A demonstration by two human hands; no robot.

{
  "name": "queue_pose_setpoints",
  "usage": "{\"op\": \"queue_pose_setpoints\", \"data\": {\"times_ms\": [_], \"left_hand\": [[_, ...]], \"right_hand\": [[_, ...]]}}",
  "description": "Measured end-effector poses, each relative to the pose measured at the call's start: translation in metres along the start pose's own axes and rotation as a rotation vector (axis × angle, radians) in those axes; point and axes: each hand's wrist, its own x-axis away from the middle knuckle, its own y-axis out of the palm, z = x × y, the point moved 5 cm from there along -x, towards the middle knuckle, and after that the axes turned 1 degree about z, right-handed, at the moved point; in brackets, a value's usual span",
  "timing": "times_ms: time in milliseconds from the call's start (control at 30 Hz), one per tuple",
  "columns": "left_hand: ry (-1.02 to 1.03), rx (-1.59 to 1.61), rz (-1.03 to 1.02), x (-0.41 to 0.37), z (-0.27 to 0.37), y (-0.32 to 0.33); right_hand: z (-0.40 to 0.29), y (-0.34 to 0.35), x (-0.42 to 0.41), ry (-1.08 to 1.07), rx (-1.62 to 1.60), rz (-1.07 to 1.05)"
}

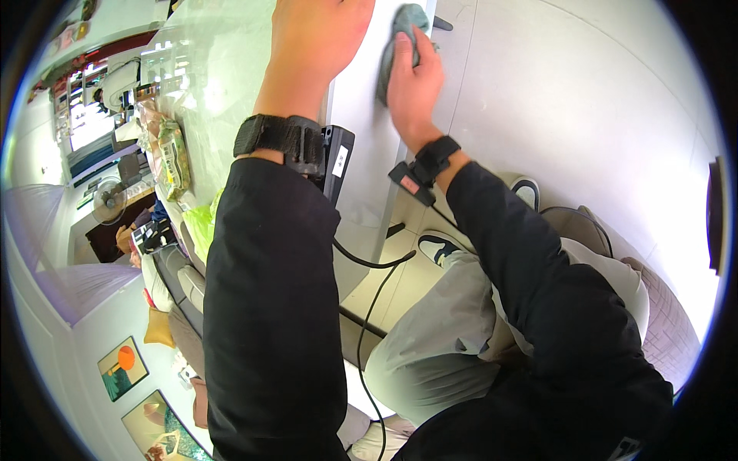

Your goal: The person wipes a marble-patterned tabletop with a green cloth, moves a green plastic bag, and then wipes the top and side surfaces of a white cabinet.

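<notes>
My right hand point(418, 86) grips a bunched grey-green cloth point(385, 75). The cloth lies against the white side panel point(357, 104) of a table, close to the panel's outer edge. At the top of the picture is my left hand point(320, 37), over the edge of the glossy pale tabletop point(230, 75). Its fingers run past the picture's rim, so whether it holds anything is hidden. Black straps circle both wrists. A black device box point(337, 164) sits at the left wrist and a smaller one point(412, 183) at the right, with black cables hanging from them.
A packaged bag of food point(173, 158) and a light-green plastic bag point(199, 227) lie at the tabletop's far side. Beyond stand a grey sofa point(184, 299) and an electric fan point(109, 200). A black cable point(362, 346) trails past my knee. Pale tiles point(536, 104) cover the floor.
</notes>
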Motion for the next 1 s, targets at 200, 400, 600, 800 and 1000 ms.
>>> {"op": "queue_pose_setpoints", "data": {"times_ms": [200,400,600,800,1000], "left_hand": [[-0.112,-0.067,-0.057,-0.005,0.011,-0.02],[-0.022,0.016,-0.041,-0.001,-0.003,-0.005],[-0.041,-0.003,-0.06,-0.006,0.006,-0.007],[-0.086,0.002,-0.084,0.001,0.001,-0.013],[-0.051,0.105,-0.063,0.003,-0.008,-0.005]], "right_hand": [[-0.085,0.013,0.033,-0.273,-0.178,-0.128],[-0.007,-0.002,0.021,-0.237,0.067,-0.005],[0.052,-0.013,0.004,-0.205,0.306,0.02],[0.004,-0.005,0.032,-0.114,0.074,-0.048],[-0.058,-0.004,0.063,-0.167,-0.146,-0.115]]}}
